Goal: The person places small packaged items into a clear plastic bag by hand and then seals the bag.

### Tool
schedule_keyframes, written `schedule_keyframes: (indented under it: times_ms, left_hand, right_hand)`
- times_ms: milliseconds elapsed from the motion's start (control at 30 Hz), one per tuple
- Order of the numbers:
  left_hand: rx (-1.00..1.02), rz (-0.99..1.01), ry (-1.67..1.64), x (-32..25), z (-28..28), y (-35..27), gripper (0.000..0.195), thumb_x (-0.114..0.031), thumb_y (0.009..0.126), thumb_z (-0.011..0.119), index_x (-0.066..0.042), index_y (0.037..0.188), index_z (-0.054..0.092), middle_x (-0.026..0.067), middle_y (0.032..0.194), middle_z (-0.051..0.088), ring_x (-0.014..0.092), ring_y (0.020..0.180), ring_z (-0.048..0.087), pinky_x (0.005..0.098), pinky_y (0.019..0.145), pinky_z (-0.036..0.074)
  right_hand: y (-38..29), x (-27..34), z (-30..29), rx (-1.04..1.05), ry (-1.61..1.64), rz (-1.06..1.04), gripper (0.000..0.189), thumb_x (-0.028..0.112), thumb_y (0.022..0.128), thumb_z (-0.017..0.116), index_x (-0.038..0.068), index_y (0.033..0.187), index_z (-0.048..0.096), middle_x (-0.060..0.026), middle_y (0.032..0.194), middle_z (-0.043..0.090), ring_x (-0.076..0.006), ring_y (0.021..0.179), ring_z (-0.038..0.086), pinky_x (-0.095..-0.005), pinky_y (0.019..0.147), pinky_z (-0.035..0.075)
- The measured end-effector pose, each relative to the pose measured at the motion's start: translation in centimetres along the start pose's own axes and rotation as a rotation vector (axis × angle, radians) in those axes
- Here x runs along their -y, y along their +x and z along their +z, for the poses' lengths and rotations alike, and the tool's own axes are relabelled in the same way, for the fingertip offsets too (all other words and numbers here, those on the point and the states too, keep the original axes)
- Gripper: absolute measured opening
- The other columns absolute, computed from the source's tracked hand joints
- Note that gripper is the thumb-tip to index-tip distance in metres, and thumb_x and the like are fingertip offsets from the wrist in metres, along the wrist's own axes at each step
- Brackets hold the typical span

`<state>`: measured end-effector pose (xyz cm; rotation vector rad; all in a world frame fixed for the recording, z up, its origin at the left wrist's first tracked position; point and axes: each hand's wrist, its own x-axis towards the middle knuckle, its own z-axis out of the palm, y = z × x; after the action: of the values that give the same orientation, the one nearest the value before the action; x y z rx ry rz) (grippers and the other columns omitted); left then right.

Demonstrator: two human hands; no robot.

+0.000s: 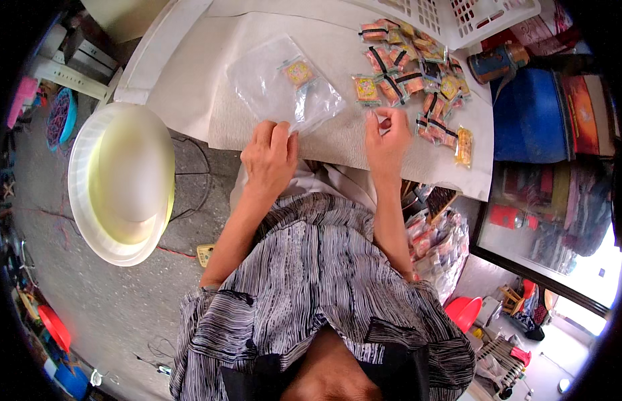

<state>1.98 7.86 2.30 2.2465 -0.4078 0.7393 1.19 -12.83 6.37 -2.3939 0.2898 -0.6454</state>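
A clear plastic bag (261, 75) lies on the cloth-covered table, with a small yellow wrapped packet (298, 73) in or under its film; I cannot tell which. My left hand (272, 150) pinches the bag's near edge between thumb and fingers. To the right, my right hand (389, 135) is curled, thumb near the fingertips, just below the pile; whether it holds something small is unclear. Beyond it lie several wrapped packets (411, 81), some pink with black bands, others yellow. One longer yellow packet (463, 146) rests at the pile's near right.
A white plastic basket (446, 22) stands at the table's far right. A blurred white and yellow round lamp or basin (90, 200) is at the left. Beside the table at right are a blue container (529, 120) and a glass-topped surface. Bagged packets (436, 240) hang or lie below.
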Motion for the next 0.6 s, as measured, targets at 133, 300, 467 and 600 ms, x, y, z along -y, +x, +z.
schedule_keyframes:
  times_ms: [133, 300, 467, 600]
  left_hand:
    - [0.012, -0.023, 0.051, 0.3, -0.5, -0.3, 0.021, -0.009, 0.079, 0.073, -0.008, 0.095, 0.06, 0.0079, 0.086, 0.058, 0.027, 0.072, 0.061, 0.0372, 0.052, 0.046]
    - [0.001, -0.053, -0.029, 0.4, -0.6, -0.2, 0.013, -0.006, 0.083, 0.071, -0.005, 0.094, 0.064, 0.0101, 0.086, 0.061, 0.029, 0.067, 0.063, 0.037, 0.057, 0.049]
    - [-0.049, -0.05, -0.1, 0.7, -0.6, -0.3, 0.014, 0.001, 0.083, 0.069, -0.004, 0.096, 0.064, 0.0122, 0.087, 0.062, 0.03, 0.066, 0.063, 0.0379, 0.059, 0.051]
    - [-0.057, -0.051, -0.145, 0.3, -0.7, 0.1, 0.017, 0.003, 0.083, 0.068, -0.002, 0.099, 0.064, 0.0145, 0.09, 0.062, 0.032, 0.071, 0.063, 0.0386, 0.061, 0.051]
  right_hand:
    - [2.0, 0.6, 1.3, -0.047, -0.29, -0.088, 0.04, 0.019, 0.077, 0.075, 0.004, 0.107, 0.054, -0.0164, 0.105, 0.06, -0.0362, 0.102, 0.058, -0.0494, 0.08, 0.048]
    - [2.4, -1.1, 2.2, -0.034, -0.159, -0.043, 0.037, 0.015, 0.075, 0.075, 0.003, 0.104, 0.055, -0.0142, 0.102, 0.058, -0.031, 0.092, 0.059, -0.0433, 0.077, 0.049]
    - [-1.7, 0.8, -1.1, 0.141, 0.208, -0.042, 0.033, 0.006, 0.073, 0.074, 0.002, 0.101, 0.057, -0.0111, 0.1, 0.057, -0.0198, 0.074, 0.056, -0.0317, 0.07, 0.049]
    - [-4.2, 3.2, -1.6, 0.191, 0.232, -0.205, 0.039, 0.002, 0.07, 0.075, 0.002, 0.106, 0.057, -0.013, 0.105, 0.058, -0.0228, 0.08, 0.06, -0.0337, 0.072, 0.051]
